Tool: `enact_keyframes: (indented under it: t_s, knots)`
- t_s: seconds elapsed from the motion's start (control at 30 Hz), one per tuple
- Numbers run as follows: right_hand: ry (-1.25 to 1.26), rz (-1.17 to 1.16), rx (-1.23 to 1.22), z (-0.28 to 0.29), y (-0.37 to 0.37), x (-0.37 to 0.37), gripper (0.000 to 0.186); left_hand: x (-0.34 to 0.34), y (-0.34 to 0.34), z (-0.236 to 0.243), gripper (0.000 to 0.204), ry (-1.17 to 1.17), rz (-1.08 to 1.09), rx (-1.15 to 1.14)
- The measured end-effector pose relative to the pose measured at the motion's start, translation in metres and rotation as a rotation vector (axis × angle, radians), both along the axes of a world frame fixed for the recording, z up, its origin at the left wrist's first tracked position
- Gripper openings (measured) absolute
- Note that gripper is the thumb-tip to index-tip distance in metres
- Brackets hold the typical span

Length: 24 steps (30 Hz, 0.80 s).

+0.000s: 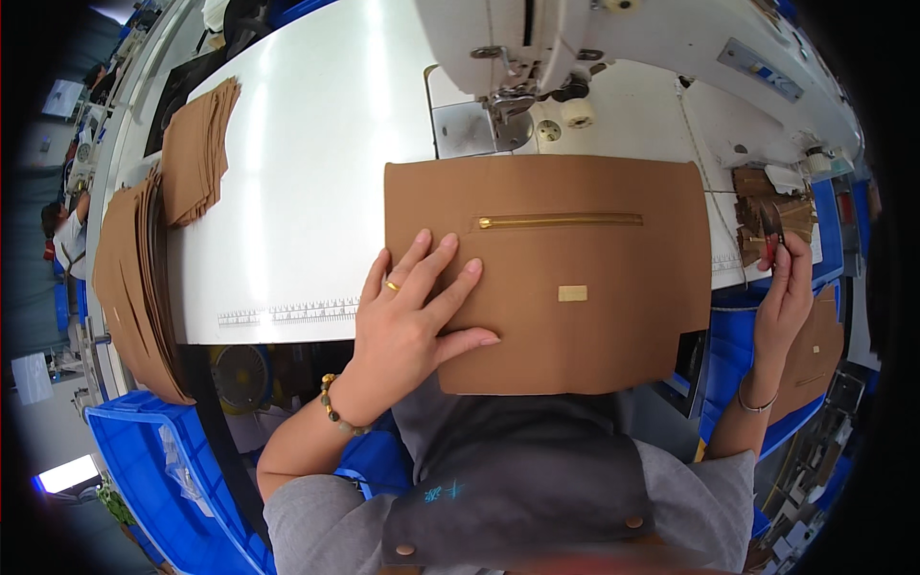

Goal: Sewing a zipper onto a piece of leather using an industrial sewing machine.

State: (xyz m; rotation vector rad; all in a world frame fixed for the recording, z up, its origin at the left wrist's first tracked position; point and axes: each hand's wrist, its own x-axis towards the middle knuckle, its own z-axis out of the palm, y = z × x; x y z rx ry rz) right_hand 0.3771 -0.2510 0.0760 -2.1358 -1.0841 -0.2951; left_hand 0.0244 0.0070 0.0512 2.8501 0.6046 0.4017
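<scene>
A brown leather-like panel (594, 350) lies across the front of the sewing machine table and hangs over its near edge. Set into it is a zipper (561, 221) with a gold pull at its left end, and below that is a small pale tan patch (572, 293). My left hand (412, 302) rests on the panel's left side, fingers spread and empty. Off to the right, my right hand (788, 287) grips small thread snips (770, 222), blades pointing away from me, beside a pile of narrow brown pieces (757, 182).
The sewing machine head (513, 57) and its metal needle plate (470, 127) stand just beyond the panel. Stacks of brown pieces (129, 287) (196, 149) lie at the left. Blue bins (158, 479) flank the table, and another brown panel (813, 355) lies at the right.
</scene>
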Motion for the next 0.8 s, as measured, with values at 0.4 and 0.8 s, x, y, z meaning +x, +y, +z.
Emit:
enact_keyframes:
  t_s: [0.4,0.8]
  knots:
    - [-0.427,0.727,-0.327,-0.013,0.187,-0.078,0.013,0.006,-0.003,-0.014,0.071,-0.104,-0.033,0.012]
    - [-0.399,0.783,-0.377,-0.013,0.189,-0.065,0.014,0.006,-0.003,-0.015,0.072,-0.114,-0.034,0.019]
